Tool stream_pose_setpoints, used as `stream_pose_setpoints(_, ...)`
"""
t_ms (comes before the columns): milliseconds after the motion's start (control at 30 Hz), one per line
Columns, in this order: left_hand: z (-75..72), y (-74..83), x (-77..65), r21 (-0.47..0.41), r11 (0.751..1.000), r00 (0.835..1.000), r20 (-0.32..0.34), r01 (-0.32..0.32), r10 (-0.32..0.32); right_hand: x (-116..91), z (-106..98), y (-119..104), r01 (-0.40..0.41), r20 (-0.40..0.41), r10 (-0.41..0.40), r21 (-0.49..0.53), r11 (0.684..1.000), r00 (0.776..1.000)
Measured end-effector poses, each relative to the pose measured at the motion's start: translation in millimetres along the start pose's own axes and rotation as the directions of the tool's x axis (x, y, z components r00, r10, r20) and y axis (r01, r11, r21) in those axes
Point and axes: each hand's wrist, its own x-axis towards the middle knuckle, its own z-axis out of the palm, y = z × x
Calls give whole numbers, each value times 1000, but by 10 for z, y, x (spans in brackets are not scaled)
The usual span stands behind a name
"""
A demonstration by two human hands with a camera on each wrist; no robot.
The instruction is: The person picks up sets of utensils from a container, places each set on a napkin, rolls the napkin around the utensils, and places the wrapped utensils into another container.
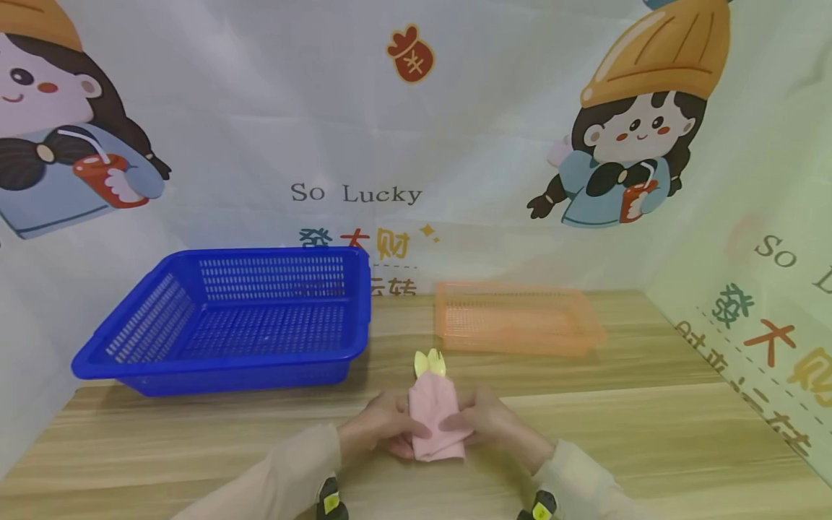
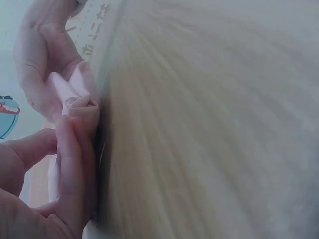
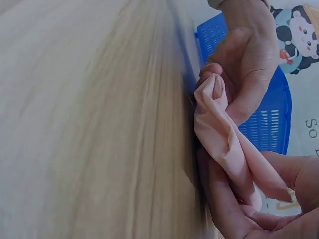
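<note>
A pink cloth napkin (image 1: 434, 404) is folded into a narrow bundle close over the table, low in the middle of the head view. From its far end poke the heads of a yellow spoon (image 1: 421, 363) and a yellow fork (image 1: 438, 365); their handles are hidden inside the cloth. My left hand (image 1: 382, 420) grips the bundle's left side, thumb on top. On the opposite side my right hand (image 1: 489, 419) holds it the same way. Both wrist views show the napkin's near end (image 3: 222, 132) with its rolled, layered folds between the two hands.
A large blue plastic basket (image 1: 227, 365) stands at the back left of the wooden table (image 1: 617, 440). Behind the right hand is a smaller orange basket (image 1: 520, 343), see-through in look. A printed cloth backdrop (image 1: 481, 144) rises along the table's back and sides.
</note>
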Motion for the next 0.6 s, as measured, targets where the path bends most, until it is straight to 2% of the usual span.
stream_pose_setpoints(100, 1, -6, -12, -31, 1000, 1000, 18, -6, 7, 14, 10, 25, -32, -16, 33, 32, 999, 999)
stream_pose_setpoints(333, 0, -6, -79, -100, 995, 999, 26, -18, 21, 9, 72, 60, -87, -1, 89, 198, 976, 996)
stream_pose_setpoints(467, 6, -58, -113, -141, 989, 998, 37, -44, 50, -4, 98, 69, -79, -2, 82, 247, 966, 997)
stream_pose_setpoints(600, 1, -84, -163, -200, 978, 997, 34, -65, 73, -41, 125, 74, -31, -11, 35, 272, 962, 999)
